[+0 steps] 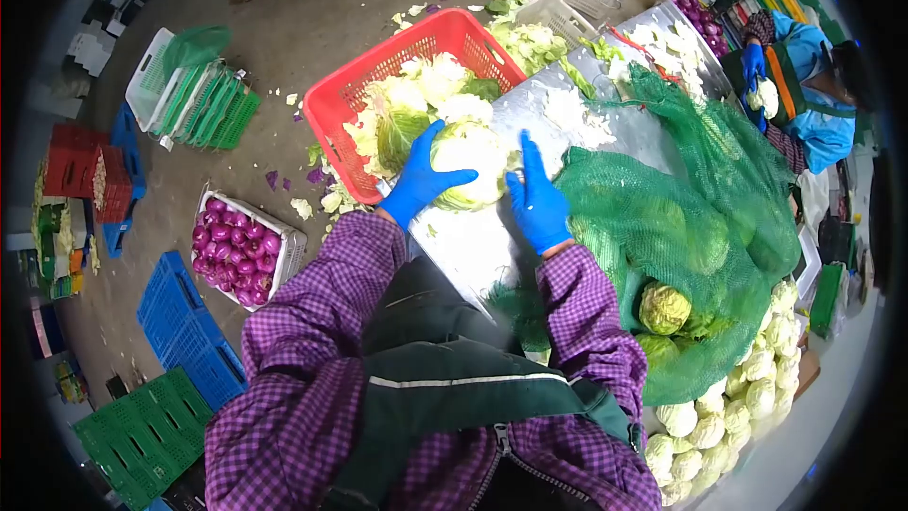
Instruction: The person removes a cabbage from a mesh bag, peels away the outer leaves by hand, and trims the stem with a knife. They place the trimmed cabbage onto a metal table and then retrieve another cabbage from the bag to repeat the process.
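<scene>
A pale, trimmed cabbage (pixel 466 166) sits at the near edge of the metal table (pixel 463 248), beside the red crate. My left hand (pixel 426 180), in a blue glove, cups its left side with the thumb stretched across the front. On the other side, my right hand (pixel 537 197), also gloved in blue, has its fingers extended and apart, the thumb close to the cabbage's right side. Loose leaves and trimmings fill the red crate (pixel 326 95). Right of my right hand lies a green mesh sack (pixel 615 180) with cabbages in it; one yellowish cabbage (pixel 664 308) shows at its opening.
A white crate of red onions (pixel 295 251) stands on the floor at left, near blue pallets (pixel 184 322). Stacked trimmed cabbages (pixel 757 369) lie at lower right. Leaf scraps (pixel 567 118) cover the table beyond my hands. Another person (pixel 804 85) holds a cabbage at upper right.
</scene>
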